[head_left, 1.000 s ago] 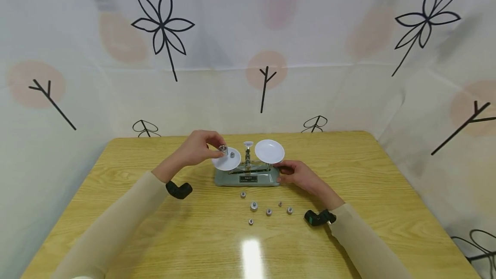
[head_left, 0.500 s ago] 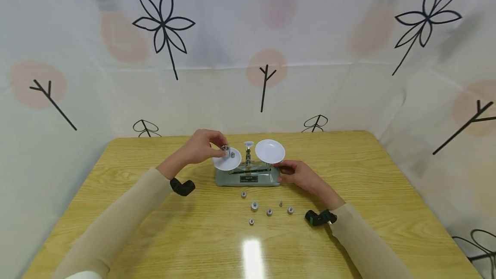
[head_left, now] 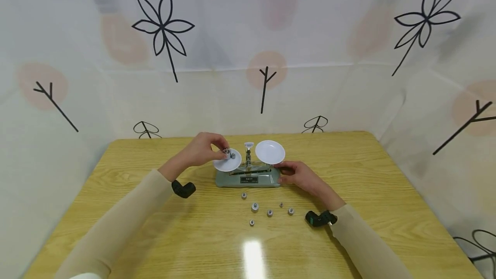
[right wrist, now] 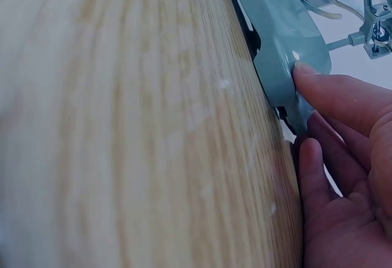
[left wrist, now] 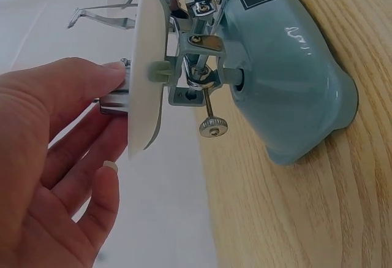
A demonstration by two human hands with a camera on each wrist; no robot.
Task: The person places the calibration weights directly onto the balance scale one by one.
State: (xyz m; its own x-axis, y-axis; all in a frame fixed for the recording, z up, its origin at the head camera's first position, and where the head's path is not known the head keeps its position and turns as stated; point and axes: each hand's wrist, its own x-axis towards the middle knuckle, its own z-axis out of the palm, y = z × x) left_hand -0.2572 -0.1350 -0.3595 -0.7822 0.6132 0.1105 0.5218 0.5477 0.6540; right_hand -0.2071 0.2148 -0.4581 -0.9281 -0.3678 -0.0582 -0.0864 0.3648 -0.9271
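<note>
A balance scale with a grey-green base (head_left: 230,180) stands toward the back of the table. My left hand (head_left: 201,150) pinches a cylindrical metal weight (left wrist: 115,102) between thumb and fingers. Its bottom is right at the surface of the white left pan (head_left: 222,166). A smaller weight (head_left: 233,156) stands beside it on the same pan. No weight shows on the white right pan (head_left: 270,152), which sits higher. With my right hand (head_left: 299,175) I grip the base's right end, thumb (right wrist: 334,93) on the front face and the other fingers behind.
Several small metal weights lie on the wooden table (head_left: 186,240) in front of the scale, among them a larger one (head_left: 255,207) and a tiny one (head_left: 281,205). A patterned white cloth (head_left: 217,98) hangs behind the table.
My left hand has moved slightly right and down, bringing the weight down to the left pan beside the smaller one. The right hand keeps its grip on the base.
</note>
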